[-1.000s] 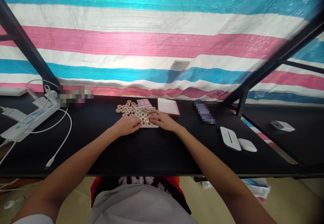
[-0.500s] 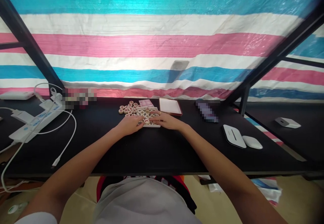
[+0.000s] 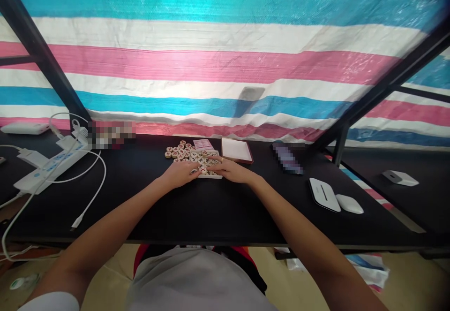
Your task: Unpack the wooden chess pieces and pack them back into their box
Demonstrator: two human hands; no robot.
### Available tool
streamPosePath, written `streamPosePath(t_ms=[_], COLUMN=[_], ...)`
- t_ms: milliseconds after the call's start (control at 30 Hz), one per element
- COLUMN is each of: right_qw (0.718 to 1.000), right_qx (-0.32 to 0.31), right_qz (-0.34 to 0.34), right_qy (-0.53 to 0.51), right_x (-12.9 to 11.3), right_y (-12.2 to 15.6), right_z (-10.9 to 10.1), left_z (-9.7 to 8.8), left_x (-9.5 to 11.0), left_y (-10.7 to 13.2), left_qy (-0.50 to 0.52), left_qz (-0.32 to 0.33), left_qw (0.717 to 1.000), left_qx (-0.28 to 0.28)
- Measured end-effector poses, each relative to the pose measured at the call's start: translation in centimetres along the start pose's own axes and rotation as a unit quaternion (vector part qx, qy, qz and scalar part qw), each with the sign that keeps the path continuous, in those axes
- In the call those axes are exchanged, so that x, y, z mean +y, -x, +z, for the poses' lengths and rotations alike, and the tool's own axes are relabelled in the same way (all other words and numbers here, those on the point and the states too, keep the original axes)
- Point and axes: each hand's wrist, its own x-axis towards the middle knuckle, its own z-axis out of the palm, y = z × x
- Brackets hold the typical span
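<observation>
A shallow white box (image 3: 213,177) full of round Chinese chess pieces stands on the black desk, most of the visible characters dark. My left hand (image 3: 179,174) rests at the box's left side, thumb and fingers apart and reaching over the rim onto the pieces. From the right, my right hand (image 3: 232,170) lies over the box with fingers stretched out. Its fingertips touch a red-marked chess piece (image 3: 203,170) near the front. Loose red-marked chess pieces (image 3: 181,150) lie in a group behind my left hand. My fingers cover part of the box.
Behind the box lie a pink printed sheet (image 3: 203,145) and a brown-edged lid (image 3: 236,151) with a white inside. A blurred phone-like object (image 3: 287,158), a white-topped flat device (image 3: 325,194) and a white mouse (image 3: 349,204) are at right. A power strip (image 3: 52,163) with cables occupies the left.
My right fingers have shifted slightly over the pieces, and the red-marked piece under them sits a little lower. My left hand stays nearly still. The view has tilted slightly.
</observation>
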Motion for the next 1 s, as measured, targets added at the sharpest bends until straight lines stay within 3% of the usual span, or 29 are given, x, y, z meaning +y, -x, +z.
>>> streamPosePath(t_ms=[233,500,700,1000], right_qw=[1.000,1.000,1.000,1.000], right_qx=[-0.012,0.012,0.011,0.008], right_qz=[-0.004,-0.003,0.000,-0.005], right_qy=[0.018,0.016,0.014,0.012], right_x=[0.6,0.2,0.7,0.8], right_y=[0.0,0.0,-0.1,-0.1], right_z=[0.2,0.2,0.5,0.4], left_z=[0.2,0.1,-0.9,0.3], left_x=[0.4,0.7,-0.1,0.3], left_y=[-0.3,-0.5,-0.4,-0.8], left_qy=[0.036,0.100,0.089,0.056], left_qz=[-0.005,-0.092,-0.062,-0.054], left_qw=[0.999,0.991,0.994,0.997], left_qx=[-0.009,0.015,0.023,-0.008])
